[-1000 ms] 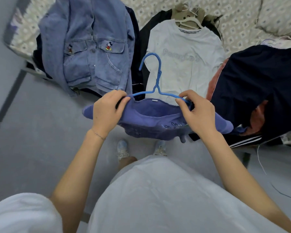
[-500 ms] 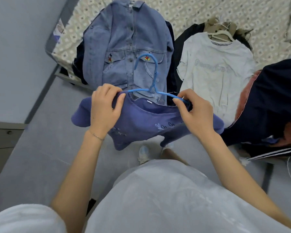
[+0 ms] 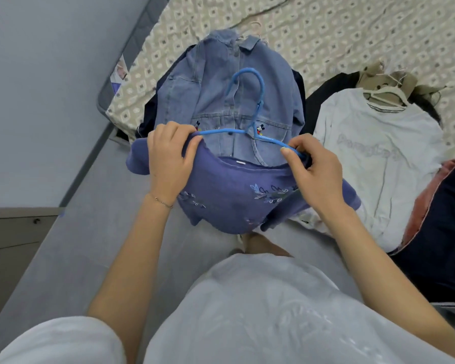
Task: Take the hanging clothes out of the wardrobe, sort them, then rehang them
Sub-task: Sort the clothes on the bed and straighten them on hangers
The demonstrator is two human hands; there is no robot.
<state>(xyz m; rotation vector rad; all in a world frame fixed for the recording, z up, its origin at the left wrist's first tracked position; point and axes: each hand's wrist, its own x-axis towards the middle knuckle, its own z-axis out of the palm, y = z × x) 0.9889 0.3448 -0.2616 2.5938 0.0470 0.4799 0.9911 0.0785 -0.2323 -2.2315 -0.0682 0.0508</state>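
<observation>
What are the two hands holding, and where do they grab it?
A purple embroidered sweater on a blue plastic hanger. The left hand grips one shoulder, the right hand pinches the other, each at an end of the hanger.

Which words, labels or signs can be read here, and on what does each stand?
White T-shirt: pale lettering across the chest, too blurred to read.
Purple sweater: small white neck label, too small to read; embroidery shows no clear letters.
Denim jacket: two cartoon mouse figures on the pockets, no words.
</observation>
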